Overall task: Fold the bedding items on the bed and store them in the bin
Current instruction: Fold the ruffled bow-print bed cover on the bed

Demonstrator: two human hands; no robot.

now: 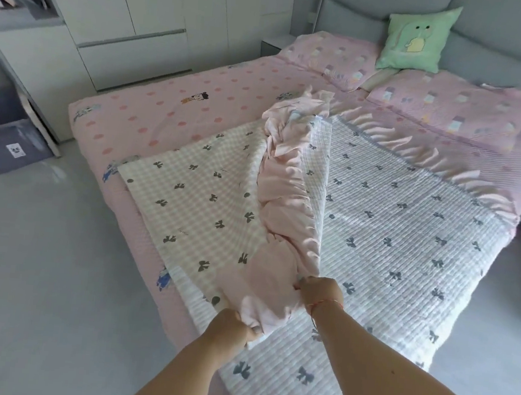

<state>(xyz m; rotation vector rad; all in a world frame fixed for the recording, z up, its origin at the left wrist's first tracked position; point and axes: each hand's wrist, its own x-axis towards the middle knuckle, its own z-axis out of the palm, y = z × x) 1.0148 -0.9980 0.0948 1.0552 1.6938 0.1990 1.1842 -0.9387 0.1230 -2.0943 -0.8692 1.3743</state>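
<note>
Status: early stage, first fold in progress. The quilted bow-print blanket [408, 245] lies spread over the near half of the bed [164, 116], w/ one long edge lifted and turned toward centre, exposing the checked underside [201, 197] and the pink ruffle trim [284, 200] along the raised fold. Left hand [236, 326] grips the near corner of the ruffle, fingers curled round the fabric; right hand [319, 293] pinches the same edge just beyond it, fingers closed on the cloth. Judged done: approx. half of fold no. 1. Remaining: finish the lengthwise fold, reduce to bin size, then stow. Two pink pillows [449, 104] and a green cushion [417, 40] sit untouched at the headboard. A dark storage bin [10, 145] stands on the floor, left of the bed, well apart from the blanket; contents not visible.
</note>
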